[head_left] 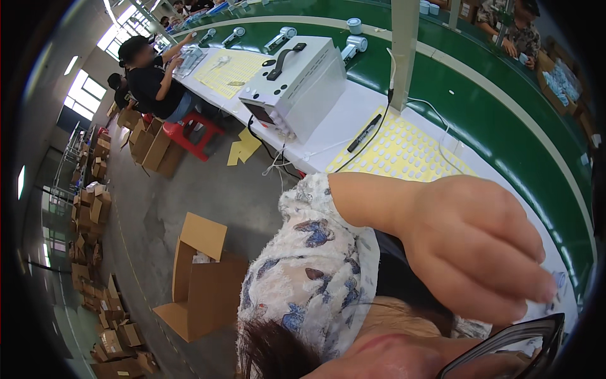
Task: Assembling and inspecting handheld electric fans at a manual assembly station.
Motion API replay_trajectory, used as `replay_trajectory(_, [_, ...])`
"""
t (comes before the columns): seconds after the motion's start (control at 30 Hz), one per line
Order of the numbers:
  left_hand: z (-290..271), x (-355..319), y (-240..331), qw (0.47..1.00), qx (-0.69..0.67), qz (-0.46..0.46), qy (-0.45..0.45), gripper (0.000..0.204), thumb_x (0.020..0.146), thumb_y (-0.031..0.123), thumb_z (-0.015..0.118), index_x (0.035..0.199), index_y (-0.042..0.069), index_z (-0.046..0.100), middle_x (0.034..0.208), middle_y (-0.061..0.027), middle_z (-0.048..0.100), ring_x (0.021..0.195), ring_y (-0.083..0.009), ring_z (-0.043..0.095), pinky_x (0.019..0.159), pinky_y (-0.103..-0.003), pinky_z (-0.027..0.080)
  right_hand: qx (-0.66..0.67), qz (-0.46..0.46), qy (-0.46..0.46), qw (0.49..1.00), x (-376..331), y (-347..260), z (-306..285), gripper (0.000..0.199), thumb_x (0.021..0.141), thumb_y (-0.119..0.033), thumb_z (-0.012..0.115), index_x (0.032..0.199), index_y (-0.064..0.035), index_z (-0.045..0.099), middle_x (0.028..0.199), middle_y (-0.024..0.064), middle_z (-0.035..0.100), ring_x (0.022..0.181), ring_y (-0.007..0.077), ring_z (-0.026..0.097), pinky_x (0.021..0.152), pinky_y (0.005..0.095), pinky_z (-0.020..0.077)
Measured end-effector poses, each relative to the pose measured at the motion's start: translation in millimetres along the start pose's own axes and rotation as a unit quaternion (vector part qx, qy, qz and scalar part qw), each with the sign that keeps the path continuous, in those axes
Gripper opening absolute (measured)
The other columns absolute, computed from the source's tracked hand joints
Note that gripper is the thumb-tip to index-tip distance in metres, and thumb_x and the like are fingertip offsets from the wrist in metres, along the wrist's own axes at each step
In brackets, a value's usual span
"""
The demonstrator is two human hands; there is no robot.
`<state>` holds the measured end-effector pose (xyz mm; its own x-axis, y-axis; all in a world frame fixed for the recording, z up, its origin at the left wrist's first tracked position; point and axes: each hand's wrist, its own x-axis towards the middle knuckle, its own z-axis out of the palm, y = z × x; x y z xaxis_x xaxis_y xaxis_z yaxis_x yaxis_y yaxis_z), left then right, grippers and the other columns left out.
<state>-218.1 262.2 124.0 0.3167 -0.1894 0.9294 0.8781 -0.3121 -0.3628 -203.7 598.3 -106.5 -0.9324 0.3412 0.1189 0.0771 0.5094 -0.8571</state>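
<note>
One hand (480, 246), close to the camera with a patterned white sleeve (309, 265) behind it, hung over the right end of the white table (353, 114), its fingers curled loosely and just beside some small pale parts (555, 284); whether they gripped one could not be told, nor which hand it was. Behind it lay a yellow tray (404, 151) of round dimples with a black marker (364, 132) at its edge. A boxy grey metal unit (297, 82) stood further along, beside a green conveyor belt (480, 101). An open cardboard box (202, 278) sat on the concrete floor.

One hand (480, 252), one black marker (364, 133), two yellow trays (404, 155).
</note>
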Motion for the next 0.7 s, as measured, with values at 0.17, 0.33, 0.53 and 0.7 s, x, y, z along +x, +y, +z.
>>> replay_trajectory(0.17, [2.3,-8.5,11.9,0.997,-0.051,-0.052,-0.033,0.020,0.091,0.021,0.050,0.101,0.008,0.061,0.108,-0.0112,0.063,0.084,-0.0253,0.061,0.066,-0.031,0.049,0.008,0.006,-0.008,1.000,7.9,4.5,14.6,0.017,0.093,-0.015,0.054,0.102,0.0003,0.056,0.068,-0.0006,0.050,0.060,0.0075,0.043,0.054,0.0220,0.0345])
replay_trajectory(0.33, [10.3,-13.6,25.2,0.981,-0.145,-0.120,-0.051,0.021,0.091,0.022,0.050,0.102,0.007,0.060,0.108,-0.0121,0.063,0.086,-0.0252,0.061,0.068,-0.031,0.049,0.005,0.033,0.007,0.999,0.1,2.9,9.4,0.017,0.093,-0.014,0.054,0.102,0.0002,0.056,0.068,-0.0013,0.049,0.061,0.0071,0.043,0.054,0.0217,0.0340])
replay_trajectory(0.53, [13.0,-16.1,46.2,0.955,-0.210,-0.193,-0.080,0.023,0.091,0.023,0.051,0.104,0.005,0.060,0.107,-0.0131,0.063,0.087,-0.0250,0.061,0.070,-0.032,0.048,0.000,0.033,-0.012,0.999,12.8,-2.1,10.6,0.017,0.094,-0.014,0.054,0.102,0.0001,0.056,0.068,-0.0021,0.048,0.061,0.0065,0.042,0.055,0.0212,0.0334])
replay_trajectory(0.7, [17.1,-21.3,57.4,0.920,-0.283,-0.248,-0.104,0.025,0.092,0.024,0.051,0.105,0.004,0.059,0.107,-0.0140,0.063,0.089,-0.0248,0.060,0.072,-0.032,0.048,0.002,0.042,-0.008,0.999,5.4,5.0,5.2,0.017,0.094,-0.014,0.054,0.103,0.0000,0.056,0.069,-0.0028,0.048,0.062,0.0060,0.041,0.056,0.0208,0.0329])
